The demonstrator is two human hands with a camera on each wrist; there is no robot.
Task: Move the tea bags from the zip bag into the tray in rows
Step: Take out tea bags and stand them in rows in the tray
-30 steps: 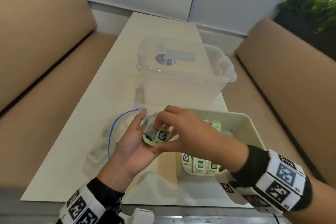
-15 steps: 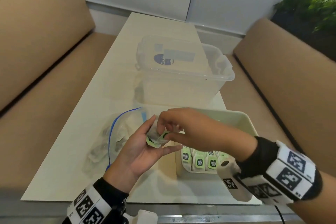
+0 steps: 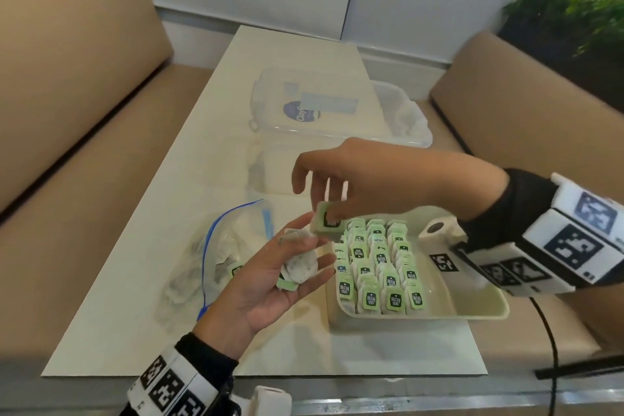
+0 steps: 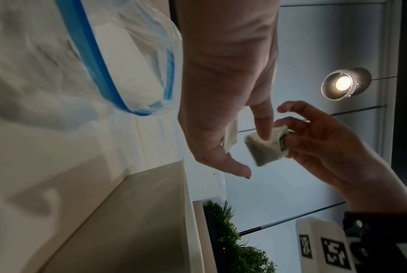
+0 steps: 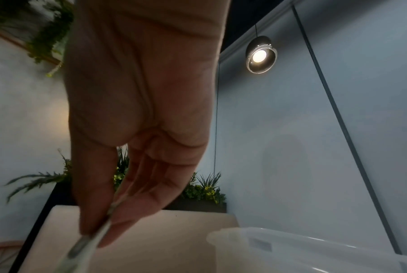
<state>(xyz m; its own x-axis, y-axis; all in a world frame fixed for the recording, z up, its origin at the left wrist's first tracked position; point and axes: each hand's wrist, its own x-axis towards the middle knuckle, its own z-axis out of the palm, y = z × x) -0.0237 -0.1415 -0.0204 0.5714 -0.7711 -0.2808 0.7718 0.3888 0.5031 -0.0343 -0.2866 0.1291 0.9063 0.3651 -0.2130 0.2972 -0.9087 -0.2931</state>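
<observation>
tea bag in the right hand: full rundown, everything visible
The flat square tea bag with a pale green tag is pinched between the thumb and fingers of the right hand. The tag carries a dark printed label; the pouch looks like whitish paper with dark leaf inside. It is held in the air just left of the cream plastic tray, above the left hand. No string can be made out.

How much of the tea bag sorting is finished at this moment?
Done: three rows of tea bags stand in the tray. In hand: the right hand pinches one tea bag; the left hand holds more. Left: the zip bag still holds some.
</observation>
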